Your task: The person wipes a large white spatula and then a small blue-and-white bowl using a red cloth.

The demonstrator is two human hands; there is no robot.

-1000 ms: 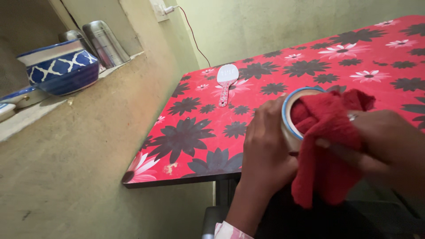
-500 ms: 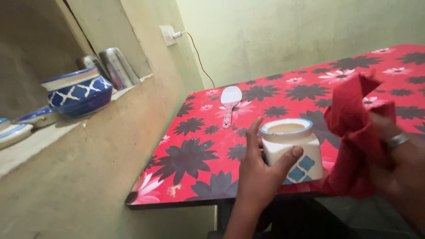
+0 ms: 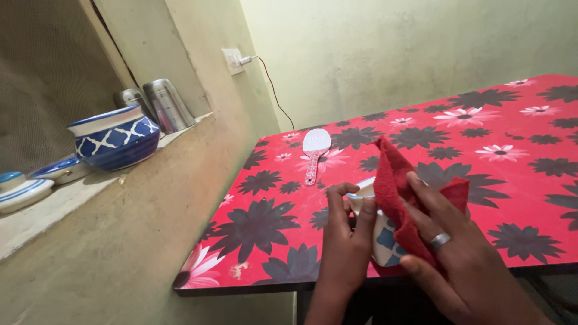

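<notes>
Red table (image 3: 518, 198): one jar (image 3: 382, 241), one cloth (image 3: 397, 192), two tumblers (image 3: 159, 105).

White ceramic jar (image 3: 380, 241) (blue squares, blue rim) upright at table edge, under draped red cloth (image 3: 398, 192).

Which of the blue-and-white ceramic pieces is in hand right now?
The small white jar with blue squares, at the table's near edge: left hand grips it, right hand presses a red cloth on it. The blue bowl sits untouched on the ledge.

A red flowered table (image 3: 481, 180) carries 1 white spoon (image 3: 314, 150) and a white-and-blue cup (image 3: 379, 235).
</notes>
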